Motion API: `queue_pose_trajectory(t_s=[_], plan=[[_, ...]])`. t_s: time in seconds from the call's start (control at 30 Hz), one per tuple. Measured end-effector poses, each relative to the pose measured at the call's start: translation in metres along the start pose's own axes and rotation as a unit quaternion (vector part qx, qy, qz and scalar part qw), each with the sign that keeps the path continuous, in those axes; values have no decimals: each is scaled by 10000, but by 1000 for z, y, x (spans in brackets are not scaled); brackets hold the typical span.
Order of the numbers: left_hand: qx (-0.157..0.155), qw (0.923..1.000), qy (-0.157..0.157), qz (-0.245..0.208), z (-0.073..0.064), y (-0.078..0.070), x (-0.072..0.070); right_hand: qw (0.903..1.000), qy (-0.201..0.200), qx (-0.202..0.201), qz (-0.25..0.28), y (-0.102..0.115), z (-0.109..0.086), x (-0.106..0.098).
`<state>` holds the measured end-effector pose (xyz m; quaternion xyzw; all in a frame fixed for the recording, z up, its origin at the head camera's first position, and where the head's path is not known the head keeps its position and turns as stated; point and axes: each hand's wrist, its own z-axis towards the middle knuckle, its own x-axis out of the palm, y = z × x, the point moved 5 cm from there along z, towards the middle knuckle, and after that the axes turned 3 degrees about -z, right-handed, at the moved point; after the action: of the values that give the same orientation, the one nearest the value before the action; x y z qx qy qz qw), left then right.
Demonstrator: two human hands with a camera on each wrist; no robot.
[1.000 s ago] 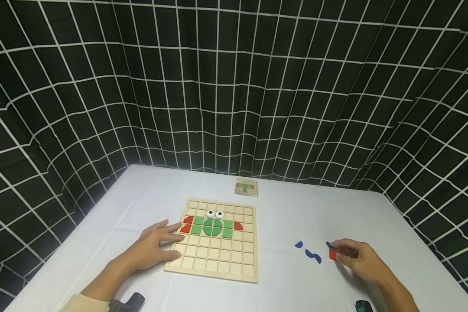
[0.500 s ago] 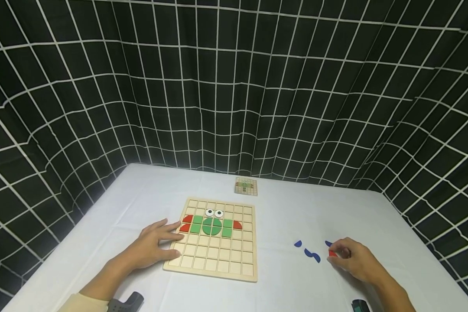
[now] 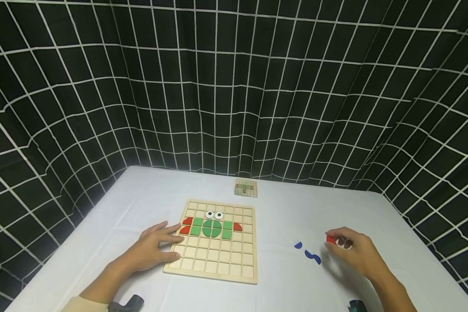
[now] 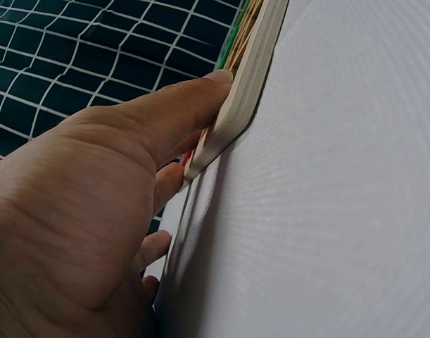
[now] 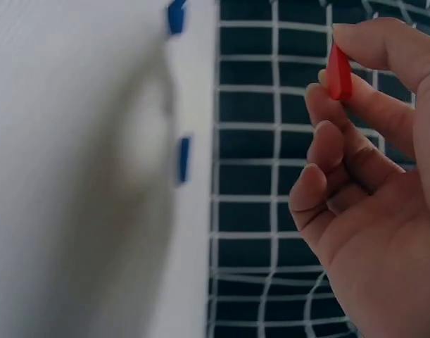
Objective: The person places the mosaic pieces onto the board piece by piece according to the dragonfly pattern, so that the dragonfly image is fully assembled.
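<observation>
My right hand (image 3: 355, 249) pinches a small red wooden piece (image 5: 339, 74) between thumb and index finger, raised above the white table; the other fingers curl loosely. Left of it lie three flat blue pieces (image 3: 309, 254) on the cloth. My left hand (image 3: 156, 245), fingers spread, rests at the left edge of a wooden grid board (image 3: 214, 264). In the left wrist view the thumb (image 4: 193, 102) touches the board's rim. On the board, green pieces (image 3: 212, 228) form a round middle with squares beside it, red pieces (image 3: 186, 229) sit at both sides, and two eye discs (image 3: 214, 215) are above.
A small pattern card (image 3: 246, 188) with a similar figure lies behind the board. A black curtain with a white grid (image 3: 234, 99) stands around the table's far side and both sides. White cloth (image 3: 284, 216) covers the tabletop.
My right hand has lifted the red piece off the table and moved slightly away from me. The blue piece beside it is now hidden behind the hand. The left hand stays in place.
</observation>
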<state>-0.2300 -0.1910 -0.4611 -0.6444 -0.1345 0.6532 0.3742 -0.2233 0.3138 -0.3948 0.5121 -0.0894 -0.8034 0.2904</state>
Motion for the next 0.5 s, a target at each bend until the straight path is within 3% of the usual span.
queue_pose_trajectory(t_s=[0.27, 0.5], plan=[[-53, 10000, -18, 69, -2, 0, -1, 9986, -190, -490, 5, 47, 17, -9], [-27, 10000, -8, 40, 0, 1, 0, 9941, -283, -971, 400, 82, 28, -5]])
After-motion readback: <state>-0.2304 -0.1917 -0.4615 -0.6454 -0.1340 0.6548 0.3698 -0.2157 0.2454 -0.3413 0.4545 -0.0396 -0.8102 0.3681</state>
